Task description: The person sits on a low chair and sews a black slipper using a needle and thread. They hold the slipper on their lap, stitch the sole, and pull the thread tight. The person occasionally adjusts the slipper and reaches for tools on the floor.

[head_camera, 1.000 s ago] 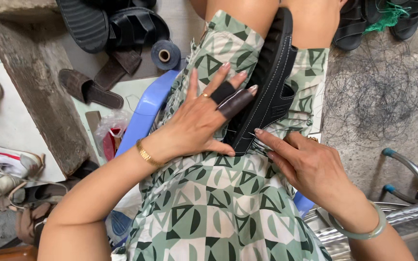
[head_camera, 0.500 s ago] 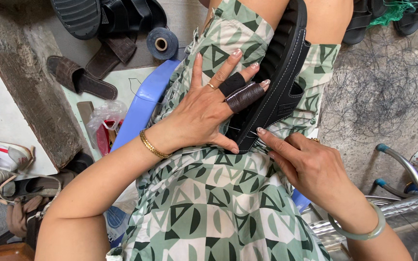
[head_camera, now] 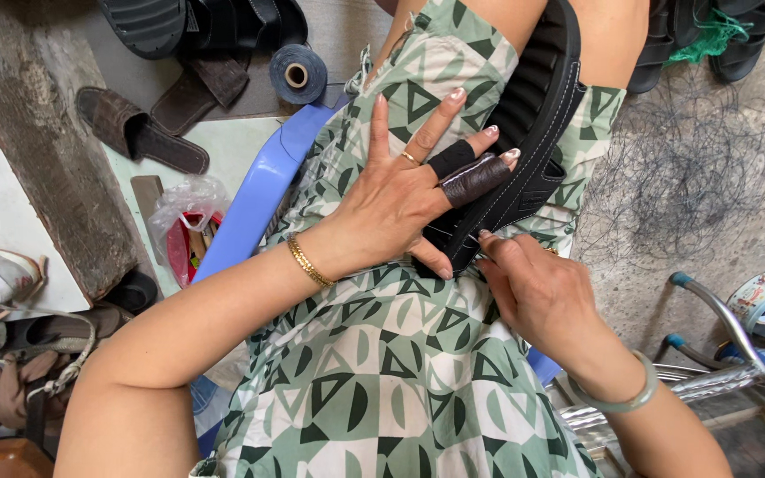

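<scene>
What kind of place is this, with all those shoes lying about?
Probably a small shoe-repair spot. A black sandal lies on the person's lap under the left hand, whose fingers wear protective wraps; a thread spool and loose slippers sit on the floor.

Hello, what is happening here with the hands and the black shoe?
A seated person holds a black sandal on the lap. The left hand presses flat on it, two fingers wrapped in dark covers. The right hand pinches at the sandal's near edge; what it holds is too small to tell. A spool of dark thread lies on the floor.
</scene>
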